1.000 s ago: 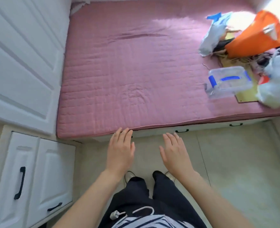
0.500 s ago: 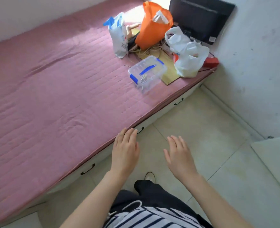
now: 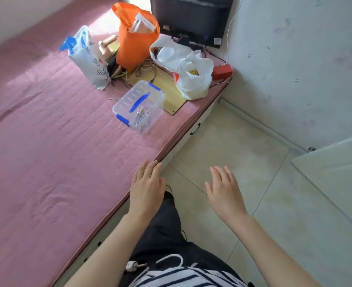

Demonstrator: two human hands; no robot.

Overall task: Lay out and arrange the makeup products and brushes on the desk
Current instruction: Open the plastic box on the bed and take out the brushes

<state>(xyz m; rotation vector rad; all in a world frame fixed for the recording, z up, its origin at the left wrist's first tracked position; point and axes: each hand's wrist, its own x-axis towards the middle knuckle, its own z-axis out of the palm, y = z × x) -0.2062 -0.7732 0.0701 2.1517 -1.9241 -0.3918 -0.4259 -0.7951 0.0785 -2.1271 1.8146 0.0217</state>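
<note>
In the head view, you are holding both hands out in front of you, palms down. Your left grip [image 3: 147,193] is hovering over the edge of the pink bed [image 3: 46,152], fingers straight and close together, holding nothing. Your right grip [image 3: 224,195] is hovering over the tiled floor [image 3: 243,158], fingers straight and slightly spread, likewise empty. The clear storage box [image 3: 138,105] with the blue handle is lying on the bed, well apart from both grips and ahead of the left one. Its lid is on, and slim items are showing inside, too small to identify. Beyond it, an orange bag [image 3: 135,44] and a white plastic bag [image 3: 189,67] are sitting near a black monitor [image 3: 191,17].
</note>
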